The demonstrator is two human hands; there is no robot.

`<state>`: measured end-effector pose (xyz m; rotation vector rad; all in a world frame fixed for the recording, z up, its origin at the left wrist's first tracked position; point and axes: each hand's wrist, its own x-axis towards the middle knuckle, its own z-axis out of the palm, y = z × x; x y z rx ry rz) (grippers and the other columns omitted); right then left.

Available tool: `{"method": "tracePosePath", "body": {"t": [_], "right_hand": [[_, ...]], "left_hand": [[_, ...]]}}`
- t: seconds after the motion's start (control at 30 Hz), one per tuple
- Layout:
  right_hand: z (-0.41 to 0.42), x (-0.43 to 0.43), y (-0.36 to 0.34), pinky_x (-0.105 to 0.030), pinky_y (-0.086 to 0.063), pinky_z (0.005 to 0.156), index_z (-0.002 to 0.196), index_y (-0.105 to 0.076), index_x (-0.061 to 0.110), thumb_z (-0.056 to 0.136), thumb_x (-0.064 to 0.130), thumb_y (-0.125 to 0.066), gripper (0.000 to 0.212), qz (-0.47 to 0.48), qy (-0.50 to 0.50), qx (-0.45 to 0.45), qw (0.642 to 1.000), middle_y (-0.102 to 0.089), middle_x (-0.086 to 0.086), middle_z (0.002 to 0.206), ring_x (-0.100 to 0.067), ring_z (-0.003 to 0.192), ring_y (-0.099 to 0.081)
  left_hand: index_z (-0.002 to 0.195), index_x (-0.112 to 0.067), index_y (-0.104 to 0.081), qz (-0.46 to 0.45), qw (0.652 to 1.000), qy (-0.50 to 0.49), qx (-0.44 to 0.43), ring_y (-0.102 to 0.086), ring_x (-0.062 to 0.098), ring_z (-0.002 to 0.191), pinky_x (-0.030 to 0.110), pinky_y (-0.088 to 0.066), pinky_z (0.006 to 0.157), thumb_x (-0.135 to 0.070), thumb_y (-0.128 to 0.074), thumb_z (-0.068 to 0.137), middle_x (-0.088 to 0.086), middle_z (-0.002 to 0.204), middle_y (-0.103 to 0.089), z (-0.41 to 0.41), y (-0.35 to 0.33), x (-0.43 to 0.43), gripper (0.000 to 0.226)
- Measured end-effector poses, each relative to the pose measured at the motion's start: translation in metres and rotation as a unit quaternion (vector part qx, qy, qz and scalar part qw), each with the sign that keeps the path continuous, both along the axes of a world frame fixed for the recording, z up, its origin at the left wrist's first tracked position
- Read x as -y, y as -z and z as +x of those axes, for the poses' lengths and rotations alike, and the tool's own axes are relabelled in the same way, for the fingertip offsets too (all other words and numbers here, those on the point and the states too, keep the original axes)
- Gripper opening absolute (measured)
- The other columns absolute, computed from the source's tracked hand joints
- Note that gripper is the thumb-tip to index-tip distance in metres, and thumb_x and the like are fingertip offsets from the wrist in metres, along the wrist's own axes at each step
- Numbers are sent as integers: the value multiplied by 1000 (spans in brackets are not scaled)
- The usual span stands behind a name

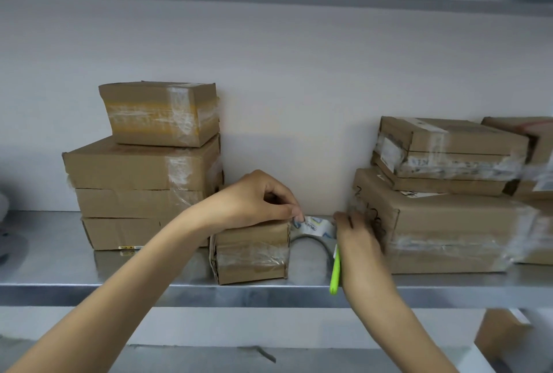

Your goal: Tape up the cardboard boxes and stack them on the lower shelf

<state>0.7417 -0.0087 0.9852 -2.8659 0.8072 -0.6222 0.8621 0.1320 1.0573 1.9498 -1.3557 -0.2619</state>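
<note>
— Cardboard, item one: left stack (143,169), four boxes, smallest on top, backed to the wall. Why so?
— Wider boxes below carry the load. All show clear tape bands, so I judge them finished and set clear of the work.
— Item two: left hand (257,199).
— It rests on the small box (251,250), with thumb and forefinger pinching the tape (314,226) at its free end, right at the box's top right edge. The hand's weight likely pins the box so it cannot slide as the strip is drawn.
— Small box, location?
— At the front of the shelf (59,256), between the two stacks. Whether it touches the left stack's bottom box, I cannot tell. Old tape crosses its front, and the top seam is hidden under the hand.
— Item four: tape.
— The roll stands on edge just right of the box, spanning the gap between the hands. It sits about level with the lid, probably so the strip lies flat.
— Green tool (335,271)?
— Its handle juts down from the right palm. It is likely a cutter or scissors, though the blade is hidden. I judge it is carried with the roll so the cut needs no second reach.
— Right hand (359,241)?
— Its fingers curl round the roll's far side, with the tool tucked in alongside.
— Last: right stack (449,223).
— Several taped boxes, loosely piled, close behind the right hand.
</note>
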Motion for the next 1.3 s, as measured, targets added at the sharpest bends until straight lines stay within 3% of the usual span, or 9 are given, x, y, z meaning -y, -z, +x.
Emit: {"method": "tracePosePath", "body": {"t": [0.17, 0.27, 0.33, 0.47, 0.7, 0.87, 1.0, 1.1, 1.3], "right_hand": [[21, 19, -2, -34, -42, 96, 125, -42, 8, 97, 2, -39, 28, 52, -57, -65, 995, -45, -16, 130, -30, 119, -48], [23, 26, -9, -20, -39, 89, 132, -40, 6, 101, 6, -32, 31, 67, -97, -96, 988, -48, -21, 135, -32, 123, -48], [19, 26, -11, -10, -35, 80, 141, -38, 5, 102, 6, -32, 40, 98, -117, -33, 988, -46, -19, 140, -30, 127, -45], [9, 17, -12, -20, -33, 105, 145, -40, 15, 93, 3, -44, 53, 100, -179, 96, 974, -50, -7, 141, -20, 131, -43], [5, 17, -11, -4, -41, 76, 127, -61, 21, 94, 18, -60, 33, 163, -240, 196, 937, -68, 11, 103, -6, 101, -64], [13, 15, -13, -14, -45, 70, 124, -64, 19, 88, 23, -69, 37, 213, -210, 302, 905, -69, 7, 85, -7, 84, -65], [20, 16, -14, -30, -42, 58, 141, -38, 36, 89, 30, -67, 60, 242, -252, 245, 904, -59, -17, 63, -31, 64, -58], [26, 16, -15, -27, -38, 50, 142, -30, 43, 91, 29, -63, 62, 227, -260, 267, 900, -53, -14, 56, -23, 51, -50], [27, 15, -20, -28, -34, 44, 143, -27, 42, 99, 34, -48, 50, 158, -265, 312, 898, -43, -5, 51, -14, 43, -39]], "left_hand": [[85, -26, -78, 3, 1000, -14, 8, -65, -6, 87, 8, -45, 82, -20, -67, 89, -18, 86, -74, 0, 2, -2, 13], [84, -28, -77, 10, 1000, -21, 10, -65, -6, 85, 8, -45, 81, -22, -68, 88, -17, 85, -74, 0, 1, -2, 12], [83, -29, -77, 25, 999, -22, 4, -64, -7, 80, 9, -46, 77, -26, -69, 87, -16, 82, -74, 0, -2, 0, 9], [82, -25, -76, 55, 997, -45, 27, -63, -7, 73, 8, -45, 71, -25, -71, 85, -13, 80, -74, 0, -13, 9, 6], [79, -20, -74, 83, 992, -71, 56, -67, 2, 73, 14, -51, 68, -35, -77, 79, -6, 76, -74, -10, -27, 29, 16], [77, -17, -69, 90, 957, -142, 235, -65, 17, 85, 30, -49, 73, -20, -73, 83, -4, 83, -69, -22, -43, 41, 8], [87, -17, -67, 83, 919, -170, 347, -58, 18, 83, 26, -28, 72, -22, -68, 88, -4, 88, -68, -33, -52, 40, 5], [87, -22, -64, 77, 876, -178, 441, -60, 19, 86, 29, -35, 84, -20, -62, 91, -5, 87, -67, -43, -49, 35, 5], [82, -23, -59, -57, 871, -183, 452, -55, 14, 88, 31, -33, 95, -36, -59, 91, -7, 83, -62, -56, -34, 13, 16]]}}
